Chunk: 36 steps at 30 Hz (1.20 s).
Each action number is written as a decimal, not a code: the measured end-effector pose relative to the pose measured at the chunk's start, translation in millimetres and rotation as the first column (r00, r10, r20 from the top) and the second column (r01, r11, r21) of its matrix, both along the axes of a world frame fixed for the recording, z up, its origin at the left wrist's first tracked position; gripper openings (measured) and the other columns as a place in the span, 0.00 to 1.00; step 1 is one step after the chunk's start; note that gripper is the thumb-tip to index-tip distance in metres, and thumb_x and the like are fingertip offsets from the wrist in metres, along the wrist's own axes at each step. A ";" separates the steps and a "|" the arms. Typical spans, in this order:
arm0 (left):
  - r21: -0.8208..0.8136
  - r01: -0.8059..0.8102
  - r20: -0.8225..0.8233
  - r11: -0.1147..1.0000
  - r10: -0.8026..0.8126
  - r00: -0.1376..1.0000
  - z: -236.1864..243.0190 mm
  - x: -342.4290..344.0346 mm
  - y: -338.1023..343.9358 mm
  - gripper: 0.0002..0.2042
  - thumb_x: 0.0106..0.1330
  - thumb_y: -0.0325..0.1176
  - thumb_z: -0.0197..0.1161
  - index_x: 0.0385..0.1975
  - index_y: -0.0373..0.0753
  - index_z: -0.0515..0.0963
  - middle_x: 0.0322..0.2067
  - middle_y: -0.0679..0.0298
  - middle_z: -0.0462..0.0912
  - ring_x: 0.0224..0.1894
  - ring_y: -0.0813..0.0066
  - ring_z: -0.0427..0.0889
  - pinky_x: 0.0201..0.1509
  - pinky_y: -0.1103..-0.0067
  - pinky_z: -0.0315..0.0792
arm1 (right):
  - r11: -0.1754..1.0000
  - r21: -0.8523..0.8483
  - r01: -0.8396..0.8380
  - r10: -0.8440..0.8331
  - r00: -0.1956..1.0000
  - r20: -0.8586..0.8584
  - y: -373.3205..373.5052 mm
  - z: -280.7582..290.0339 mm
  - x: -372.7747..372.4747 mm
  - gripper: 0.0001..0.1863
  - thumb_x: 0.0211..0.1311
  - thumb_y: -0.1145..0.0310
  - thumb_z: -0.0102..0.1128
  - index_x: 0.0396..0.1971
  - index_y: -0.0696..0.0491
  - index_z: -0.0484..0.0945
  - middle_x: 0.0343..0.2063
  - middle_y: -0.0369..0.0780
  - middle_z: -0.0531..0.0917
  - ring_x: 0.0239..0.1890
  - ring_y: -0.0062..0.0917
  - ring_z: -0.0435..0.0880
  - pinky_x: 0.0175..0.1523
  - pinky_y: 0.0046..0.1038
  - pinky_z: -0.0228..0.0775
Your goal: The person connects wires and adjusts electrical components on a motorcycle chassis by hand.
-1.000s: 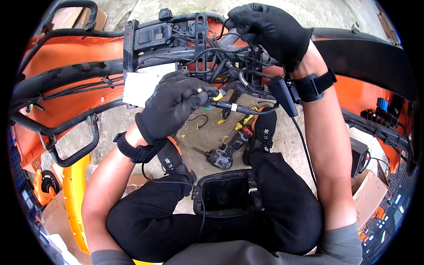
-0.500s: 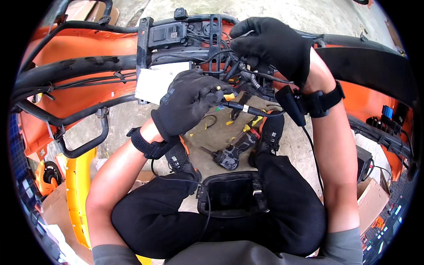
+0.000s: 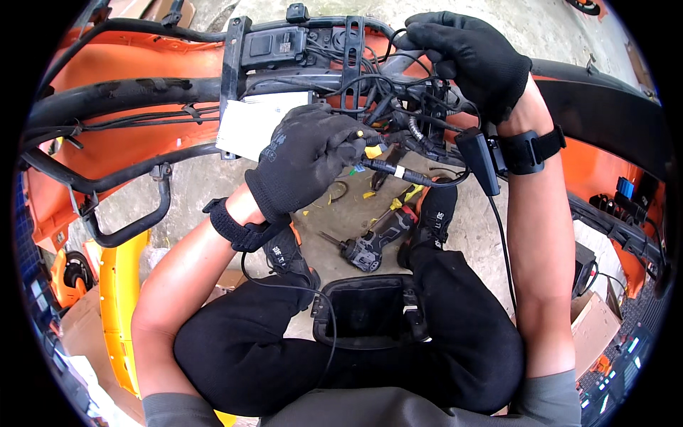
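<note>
I am judging the wiring as unfinished: the black sheathed cable with a white band is sitting partly in hand, and leads are lying loose in the black wiring tangle; completed connections I cannot tell. The cable is extending rightward from the black-gloved left hand, which is gripping its end. Farther off, the black-gloved right hand is pinching a thin black wire.
</note>
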State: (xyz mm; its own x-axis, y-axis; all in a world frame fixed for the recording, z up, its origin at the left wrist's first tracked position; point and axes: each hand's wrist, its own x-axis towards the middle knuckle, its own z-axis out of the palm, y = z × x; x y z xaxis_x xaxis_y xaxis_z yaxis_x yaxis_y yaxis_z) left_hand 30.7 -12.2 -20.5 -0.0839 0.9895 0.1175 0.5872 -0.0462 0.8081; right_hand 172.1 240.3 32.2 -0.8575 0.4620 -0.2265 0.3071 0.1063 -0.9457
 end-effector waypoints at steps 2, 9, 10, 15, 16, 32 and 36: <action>-0.010 -0.016 0.016 1.000 0.016 1.000 0.8 1.3 0.2 0.13 0.72 0.39 0.61 0.45 0.37 0.85 0.28 0.61 0.85 0.35 0.64 0.81 0.42 0.69 0.72 | 0.990 0.076 -0.115 0.116 0.993 -0.010 -8.6 6.9 2.3 0.11 0.72 0.69 0.61 0.47 0.59 0.84 0.33 0.32 0.86 0.26 0.08 0.75 0.29 0.13 0.66; -0.068 -0.075 0.093 0.995 0.081 0.992 -1.8 3.5 -2.8 0.13 0.74 0.37 0.59 0.48 0.35 0.83 0.38 0.57 0.84 0.38 0.64 0.83 0.44 0.70 0.75 | 0.912 -0.397 0.097 -0.054 0.991 0.119 -60.4 -2.4 17.0 0.10 0.69 0.67 0.66 0.41 0.58 0.84 0.26 0.35 0.86 0.24 0.14 0.82 0.30 0.16 0.76; -0.066 -0.076 0.050 0.995 0.080 0.996 2.9 2.7 -2.1 0.13 0.74 0.36 0.59 0.48 0.35 0.82 0.39 0.56 0.84 0.39 0.65 0.84 0.45 0.71 0.76 | 0.882 -0.450 0.142 -0.093 0.987 0.129 -64.7 -3.1 19.2 0.10 0.69 0.67 0.66 0.41 0.58 0.84 0.25 0.35 0.86 0.24 0.13 0.82 0.30 0.15 0.75; 0.044 -0.205 0.152 0.978 0.196 0.969 -1.0 10.8 2.1 0.10 0.66 0.32 0.64 0.44 0.39 0.85 0.30 0.55 0.83 0.36 0.53 0.80 0.44 0.64 0.72 | 0.885 -0.432 0.174 -0.128 0.983 0.134 -70.6 -13.2 36.3 0.11 0.66 0.63 0.66 0.35 0.56 0.86 0.24 0.32 0.82 0.24 0.11 0.76 0.28 0.15 0.65; 0.017 -0.210 0.161 0.978 0.204 0.966 -1.3 10.0 2.6 0.10 0.67 0.32 0.64 0.44 0.39 0.85 0.30 0.54 0.83 0.36 0.52 0.81 0.44 0.64 0.72 | 0.886 -0.434 0.162 -0.123 0.986 0.116 -72.6 -14.2 35.1 0.11 0.66 0.63 0.66 0.35 0.57 0.86 0.24 0.32 0.82 0.24 0.11 0.76 0.28 0.15 0.66; -0.052 -0.139 -0.019 0.989 0.138 0.990 10.7 6.2 22.8 0.13 0.73 0.32 0.59 0.50 0.34 0.83 0.31 0.59 0.84 0.34 0.72 0.82 0.40 0.75 0.74 | 0.685 -0.697 0.213 -0.314 0.949 -0.019 -72.5 -41.0 36.9 0.13 0.73 0.64 0.62 0.44 0.60 0.81 0.31 0.37 0.85 0.29 0.18 0.84 0.35 0.18 0.81; -0.073 -0.139 0.115 0.988 0.147 0.982 6.7 8.5 18.4 0.13 0.73 0.33 0.60 0.50 0.34 0.83 0.32 0.60 0.84 0.35 0.72 0.82 0.42 0.75 0.75 | 0.655 -0.718 0.233 -0.351 0.936 -0.017 -75.4 -43.5 37.4 0.14 0.74 0.64 0.62 0.46 0.60 0.81 0.33 0.38 0.85 0.31 0.18 0.85 0.36 0.18 0.81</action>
State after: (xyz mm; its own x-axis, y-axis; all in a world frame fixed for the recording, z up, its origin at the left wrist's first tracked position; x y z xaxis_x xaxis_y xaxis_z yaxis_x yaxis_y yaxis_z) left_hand 39.1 6.2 -13.8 -0.2348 0.9714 0.0349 0.4828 0.0853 0.8716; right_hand 209.5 165.0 -11.3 -0.7549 0.4520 -0.4752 0.0638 -0.6706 -0.7391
